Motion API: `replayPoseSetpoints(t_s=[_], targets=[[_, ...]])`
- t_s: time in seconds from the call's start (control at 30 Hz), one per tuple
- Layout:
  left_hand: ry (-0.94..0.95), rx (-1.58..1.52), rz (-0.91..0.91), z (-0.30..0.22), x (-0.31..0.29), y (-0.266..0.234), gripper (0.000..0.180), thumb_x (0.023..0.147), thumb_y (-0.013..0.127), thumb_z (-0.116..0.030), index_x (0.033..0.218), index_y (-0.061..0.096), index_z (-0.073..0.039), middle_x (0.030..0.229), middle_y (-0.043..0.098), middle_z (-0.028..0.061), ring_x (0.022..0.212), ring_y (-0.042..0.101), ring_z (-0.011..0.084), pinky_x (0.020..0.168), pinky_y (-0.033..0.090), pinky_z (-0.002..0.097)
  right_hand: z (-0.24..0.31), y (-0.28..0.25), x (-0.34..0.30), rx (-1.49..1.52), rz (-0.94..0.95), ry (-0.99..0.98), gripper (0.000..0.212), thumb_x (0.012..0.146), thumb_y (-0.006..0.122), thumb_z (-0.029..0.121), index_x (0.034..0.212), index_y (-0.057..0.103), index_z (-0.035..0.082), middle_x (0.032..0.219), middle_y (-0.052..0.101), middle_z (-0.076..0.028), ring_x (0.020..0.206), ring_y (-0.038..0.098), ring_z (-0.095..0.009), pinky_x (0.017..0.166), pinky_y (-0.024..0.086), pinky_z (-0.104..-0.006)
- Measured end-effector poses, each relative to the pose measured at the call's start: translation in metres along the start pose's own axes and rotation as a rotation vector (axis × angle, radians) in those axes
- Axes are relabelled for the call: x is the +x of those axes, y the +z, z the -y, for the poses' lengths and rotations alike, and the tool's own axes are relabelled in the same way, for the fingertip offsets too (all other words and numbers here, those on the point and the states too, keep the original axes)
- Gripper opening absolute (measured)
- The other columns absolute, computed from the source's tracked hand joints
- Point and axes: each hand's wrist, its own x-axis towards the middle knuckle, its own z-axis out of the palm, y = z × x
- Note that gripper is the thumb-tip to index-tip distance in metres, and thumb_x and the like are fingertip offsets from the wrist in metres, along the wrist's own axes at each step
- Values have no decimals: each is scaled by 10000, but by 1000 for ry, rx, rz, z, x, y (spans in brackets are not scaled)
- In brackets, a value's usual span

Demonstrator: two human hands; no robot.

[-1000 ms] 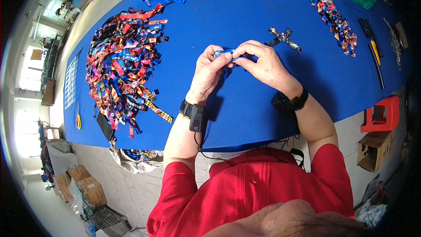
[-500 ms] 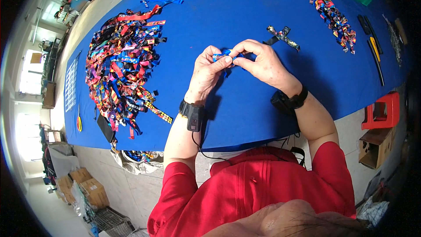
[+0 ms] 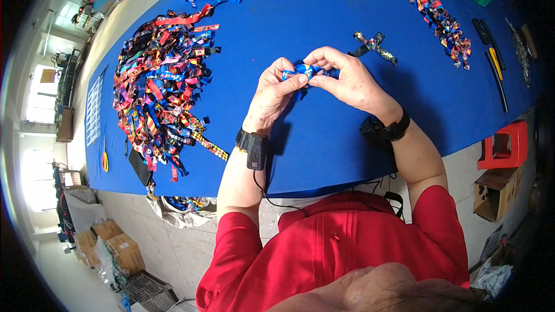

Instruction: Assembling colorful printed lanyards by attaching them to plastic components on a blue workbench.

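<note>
A: Hands?
B: Left hand [image 3: 276, 84] — thumb and fingers closed on a blue patterned ribbon [image 3: 307, 71]. Right hand [image 3: 347, 82] pinches the same piece opposite.
A: Ribbon position?
B: Between both hands, over the blue table [image 3: 277, 17]. Crossed strips [image 3: 377, 48] near, beyond the right hand; multicoloured heap [image 3: 162, 84] — well left of the left hand.

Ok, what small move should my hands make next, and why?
Perhaps draw the blue patterned ribbon snug with your right hand: your left hand pinches it, it looks bunched between them, and a blue end hangs below.
</note>
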Motion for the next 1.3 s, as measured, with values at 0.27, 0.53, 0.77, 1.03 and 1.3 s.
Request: replayPoseSetpoints(t_s=[0.27, 0.53, 0.77, 1.03, 1.3], targets=[[-42, 41, 5, -4, -1, 3, 220, 852, 704, -6, 824, 504, -94, 814, 598, -4, 776, 569, 89, 714, 440, 232, -4, 0, 0, 81, 31, 54, 264, 854, 679, 67, 1102, 598, 28, 947, 679, -98, 851, 630, -153, 786, 507, -305], [-39, 98, 7, -8, -2, 7, 227, 842, 705, 12, 828, 504, -94, 824, 605, 1, 761, 566, 78, 688, 438, 211, -9, -1, 1, 230, 128, 127, 287, 884, 624, 9, 1162, 554, 11, 958, 621, -44, 894, 588, -97, 809, 498, -266], [-7, 323, -33, -9, -6, 14, 248, 816, 695, 36, 776, 487, -92, 834, 601, 18, 766, 543, 67, 697, 458, 211, -16, 2, -2, 407, 128, 210, 369, 843, 647, 36, 1180, 501, -7, 942, 621, -66, 805, 576, -91, 704, 486, -241], [128, 554, -77, -1, -5, 19, 261, 828, 678, 47, 782, 461, -90, 918, 642, 73, 799, 613, 115, 717, 494, 242, -13, -2, -2, 459, 172, 337, 304, 890, 587, -1, 1176, 483, -8, 1006, 604, -72, 820, 589, -104, 670, 507, -237], [186, 446, -136, 0, -1, 26, 262, 849, 635, 74, 798, 413, -55, 859, 606, 109, 733, 677, 163, 627, 540, 260, -10, 1, 7, 580, 137, 359, 254, 869, 571, -19, 1117, 515, -4, 931, 612, -77, 757, 608, -117, 640, 508, -236]])
